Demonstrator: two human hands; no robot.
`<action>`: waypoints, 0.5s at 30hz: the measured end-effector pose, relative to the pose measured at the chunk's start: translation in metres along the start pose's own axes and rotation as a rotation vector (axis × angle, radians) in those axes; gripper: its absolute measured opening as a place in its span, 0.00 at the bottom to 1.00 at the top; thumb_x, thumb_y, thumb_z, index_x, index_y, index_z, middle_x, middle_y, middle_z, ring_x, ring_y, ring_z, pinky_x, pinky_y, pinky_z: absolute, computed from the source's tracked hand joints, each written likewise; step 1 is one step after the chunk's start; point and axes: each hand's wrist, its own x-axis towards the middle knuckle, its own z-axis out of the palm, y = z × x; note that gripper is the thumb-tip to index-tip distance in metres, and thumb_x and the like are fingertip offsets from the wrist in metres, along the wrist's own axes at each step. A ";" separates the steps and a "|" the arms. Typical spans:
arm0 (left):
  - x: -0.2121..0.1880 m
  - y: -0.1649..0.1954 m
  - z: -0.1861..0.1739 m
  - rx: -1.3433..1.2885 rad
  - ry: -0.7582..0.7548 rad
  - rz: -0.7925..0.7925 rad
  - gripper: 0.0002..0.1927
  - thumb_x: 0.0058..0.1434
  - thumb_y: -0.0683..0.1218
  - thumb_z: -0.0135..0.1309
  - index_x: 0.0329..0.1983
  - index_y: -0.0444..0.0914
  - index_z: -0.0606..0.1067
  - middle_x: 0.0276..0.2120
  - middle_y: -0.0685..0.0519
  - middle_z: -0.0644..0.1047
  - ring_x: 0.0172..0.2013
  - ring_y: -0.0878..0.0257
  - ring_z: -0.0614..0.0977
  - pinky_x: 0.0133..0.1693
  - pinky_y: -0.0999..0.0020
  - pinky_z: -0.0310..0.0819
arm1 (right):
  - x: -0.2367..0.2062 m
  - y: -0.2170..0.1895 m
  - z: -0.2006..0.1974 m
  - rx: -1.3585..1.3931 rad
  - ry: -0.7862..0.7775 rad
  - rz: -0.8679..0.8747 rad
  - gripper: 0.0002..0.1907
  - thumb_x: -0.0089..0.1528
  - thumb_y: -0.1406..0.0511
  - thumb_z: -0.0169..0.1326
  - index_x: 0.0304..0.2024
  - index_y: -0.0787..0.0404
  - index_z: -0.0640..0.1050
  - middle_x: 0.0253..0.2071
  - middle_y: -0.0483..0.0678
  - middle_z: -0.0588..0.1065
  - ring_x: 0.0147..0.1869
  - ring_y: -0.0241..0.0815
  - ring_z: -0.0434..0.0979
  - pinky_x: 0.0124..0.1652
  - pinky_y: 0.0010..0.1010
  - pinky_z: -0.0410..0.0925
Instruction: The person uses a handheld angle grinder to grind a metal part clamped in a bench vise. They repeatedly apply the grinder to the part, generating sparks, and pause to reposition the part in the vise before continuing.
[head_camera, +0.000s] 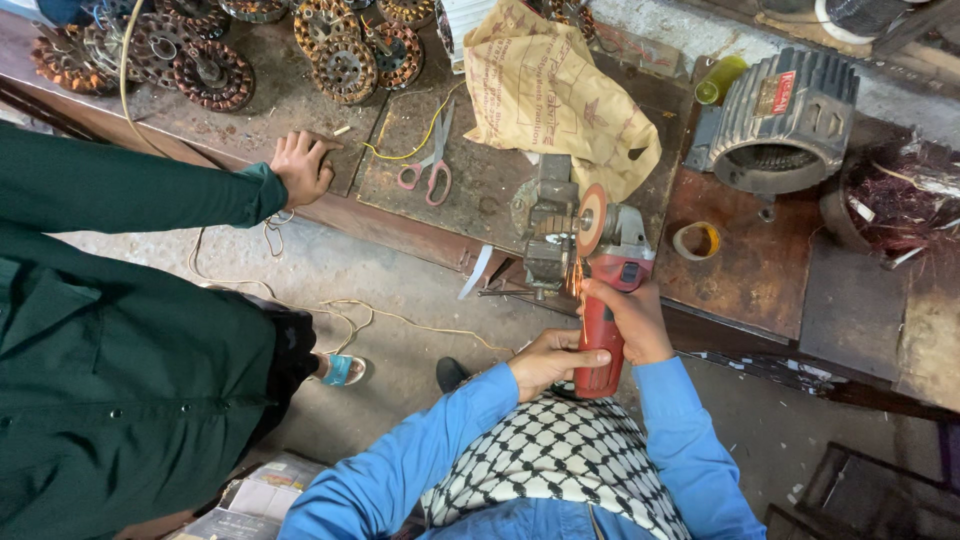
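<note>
Gripping the red angle grinder (603, 310) with both hands, the left hand (548, 360) is wrapping its tail while the right hand (632, 318) is clasping the body, and the disc (591, 220) just ahead is biting at a piece in the vise (547, 225) on the counter (750, 270). Sparks are flying near the fingers; a snagging disc could kick back, I reckon. A bystander's hand (300, 165) is resting well off leftward, beside scissors (432, 165).

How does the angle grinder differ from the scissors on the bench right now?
The angle grinder is red and grey, gripped by both the left hand and right hand, its disc against a piece in the vise with sparks showing. The scissors are slimmer, pink-handled, and lie untouched on the workbench. Both are hand tools.
</note>
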 end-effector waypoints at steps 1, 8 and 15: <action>0.000 0.000 0.000 0.003 0.003 0.000 0.25 0.62 0.52 0.63 0.59 0.36 0.76 0.50 0.49 0.81 0.50 0.62 0.83 0.55 0.62 0.77 | 0.000 0.000 0.000 -0.004 0.014 0.007 0.15 0.56 0.70 0.62 0.45 0.69 0.78 0.35 0.52 0.80 0.29 0.43 0.82 0.28 0.35 0.76; 0.000 -0.003 -0.002 0.000 -0.006 0.017 0.26 0.61 0.51 0.64 0.60 0.36 0.76 0.50 0.50 0.81 0.50 0.63 0.83 0.56 0.63 0.77 | 0.000 0.004 -0.001 0.023 -0.020 -0.031 0.15 0.57 0.69 0.62 0.46 0.68 0.78 0.35 0.52 0.79 0.31 0.42 0.81 0.30 0.34 0.75; 0.001 -0.009 -0.001 -0.058 0.014 0.021 0.25 0.59 0.49 0.66 0.57 0.35 0.75 0.50 0.50 0.80 0.50 0.61 0.83 0.55 0.61 0.79 | -0.003 0.007 -0.002 0.003 -0.024 -0.069 0.14 0.57 0.70 0.63 0.45 0.69 0.79 0.36 0.50 0.80 0.35 0.37 0.80 0.34 0.31 0.74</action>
